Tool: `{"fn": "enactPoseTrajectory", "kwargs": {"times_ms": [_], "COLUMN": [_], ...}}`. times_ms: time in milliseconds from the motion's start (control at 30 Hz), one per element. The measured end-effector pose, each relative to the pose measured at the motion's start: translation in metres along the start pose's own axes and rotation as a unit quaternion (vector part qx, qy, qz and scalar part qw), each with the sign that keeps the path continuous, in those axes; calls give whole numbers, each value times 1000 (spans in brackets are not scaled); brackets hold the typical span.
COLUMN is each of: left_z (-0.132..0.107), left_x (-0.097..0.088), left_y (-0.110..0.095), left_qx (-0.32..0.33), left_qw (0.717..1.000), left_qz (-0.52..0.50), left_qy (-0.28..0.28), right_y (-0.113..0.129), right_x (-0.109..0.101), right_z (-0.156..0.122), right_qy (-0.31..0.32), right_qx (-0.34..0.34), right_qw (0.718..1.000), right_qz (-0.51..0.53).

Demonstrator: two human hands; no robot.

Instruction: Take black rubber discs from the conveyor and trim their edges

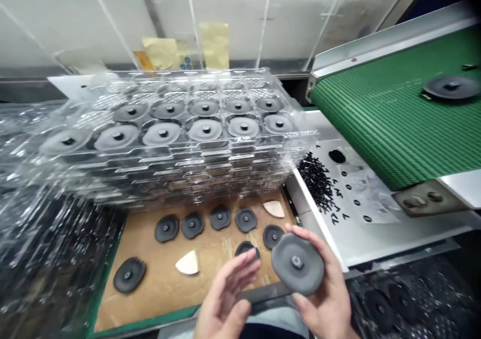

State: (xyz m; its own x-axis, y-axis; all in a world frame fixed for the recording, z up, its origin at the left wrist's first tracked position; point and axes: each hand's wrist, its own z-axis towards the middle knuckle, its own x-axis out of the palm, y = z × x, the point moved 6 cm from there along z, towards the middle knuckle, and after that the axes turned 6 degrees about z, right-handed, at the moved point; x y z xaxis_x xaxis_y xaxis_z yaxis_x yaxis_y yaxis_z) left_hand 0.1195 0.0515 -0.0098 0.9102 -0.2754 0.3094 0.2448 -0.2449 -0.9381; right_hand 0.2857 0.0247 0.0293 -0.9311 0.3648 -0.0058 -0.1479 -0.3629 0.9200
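Observation:
My right hand (330, 299) grips a dark grey oval disc (308, 274) with a small raised hub at its centre, holding it by the edge. To its left, my left hand (229, 296) is empty, its fingers apart and slightly curled. Several similar dark discs lie on the brown board (161, 289) beyond my hands, such as the round disc (246, 220) and the disc (130, 275) at far left. Two cream wedge-shaped pieces, the nearer wedge (188, 263) and the farther wedge (274, 209), rest among them.
Stacked clear plastic trays (210, 146) rise behind the board, discs in the top one. At right runs a green conveyor belt (376, 108) carrying a disc (451, 87). Small black parts (317, 178) lie heaped below it. More clear plastic trays (45, 228) stand at left.

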Motion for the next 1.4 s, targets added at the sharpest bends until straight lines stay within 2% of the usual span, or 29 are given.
{"fn": "enactPoseTrajectory", "kwargs": {"times_ms": [100, 167, 333, 433, 533, 600, 700, 800, 900, 1033, 1200, 1400], "left_z": [-5, -14, -36, -39, -36, -33, -31, -29, -29, -29, -29, -34], "left_x": [2, -6, -43, -66, -90, -106, -124, -135, -140, -142, -143, -140], "left_y": [-8, -6, 1, 1, 1, 2, 3, 1, -1, 1, -1, -7], "left_qx": [124, 157, 151, 110, 72, 40, -19, -39, -32, -26, -17, -51], "left_qw": [985, 971, 946, 941, 939, 935, 927, 917, 912, 918, 935, 943], "left_qz": [68, 83, 0, -44, -124, -178, -256, -327, -356, -359, -329, -310], "left_qy": [-95, -157, -285, -317, -313, -306, -273, -226, -203, -167, -129, -112], "right_y": [-6, -11, -21, -22, -23, -29, -51, -78, -97, -105, -112, -113], "right_x": [42, 69, 122, 146, 162, 162, 153, 154, 164, 169, 171, 172], "right_z": [-22, -33, -57, -65, -68, -64, -54, -50, -58, -68, -68, -66], "right_qy": [-48, -41, 18, 84, 164, 193, 197, 238, 286, 298, 309, 293], "right_qx": [26, 58, 151, 158, 138, 127, 87, 49, 42, 27, 6, -1], "right_qw": [997, 994, 984, 978, 970, 970, 968, 932, 911, 897, 890, 894], "right_qz": [61, 85, 96, 105, 119, 78, -130, -270, -294, -326, -335, -339]}}
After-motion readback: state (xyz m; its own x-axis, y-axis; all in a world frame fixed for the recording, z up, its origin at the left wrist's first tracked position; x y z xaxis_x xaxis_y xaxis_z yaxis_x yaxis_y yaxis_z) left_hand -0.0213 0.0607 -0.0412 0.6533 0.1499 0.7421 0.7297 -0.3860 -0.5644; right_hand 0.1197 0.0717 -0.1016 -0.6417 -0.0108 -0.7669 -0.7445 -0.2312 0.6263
